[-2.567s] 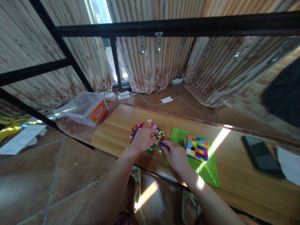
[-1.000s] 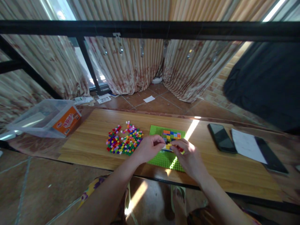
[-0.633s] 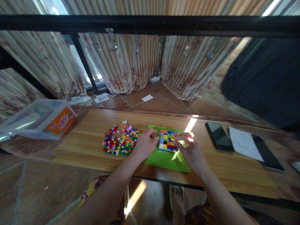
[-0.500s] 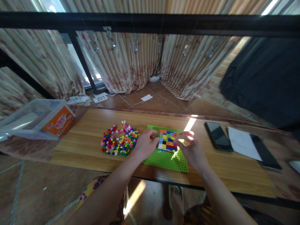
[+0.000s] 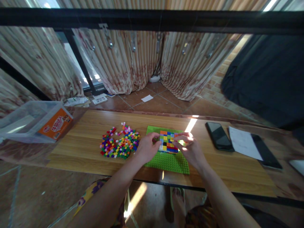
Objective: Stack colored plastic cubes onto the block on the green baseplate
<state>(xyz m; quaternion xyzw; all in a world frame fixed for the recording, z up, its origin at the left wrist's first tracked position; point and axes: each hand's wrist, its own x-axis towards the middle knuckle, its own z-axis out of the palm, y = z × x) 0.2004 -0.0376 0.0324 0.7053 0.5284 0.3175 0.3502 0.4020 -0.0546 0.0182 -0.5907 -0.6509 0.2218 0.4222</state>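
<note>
Brown wood grain covers the long surface (image 5: 80,152) in front of me. Just past its left end stands a clear plastic box (image 5: 35,135) with an orange label. Near the middle lies a flat green studded baseplate (image 5: 166,163); to its left spreads a loose heap of tiny multicoloured plastic bricks (image 5: 124,145). Well off to the right are a white sheet of paper (image 5: 244,143) and, just beside it, a black phone (image 5: 218,136). My left hand (image 5: 147,148) has a loose grip, thumb and forefinger parted, at the left edge of a low rectangular multicoloured brick block (image 5: 165,144) on the baseplate. My right hand (image 5: 191,150) bends its thumb and fingers over the block's right side; I cannot tell whether that grip pinches anything.
</note>
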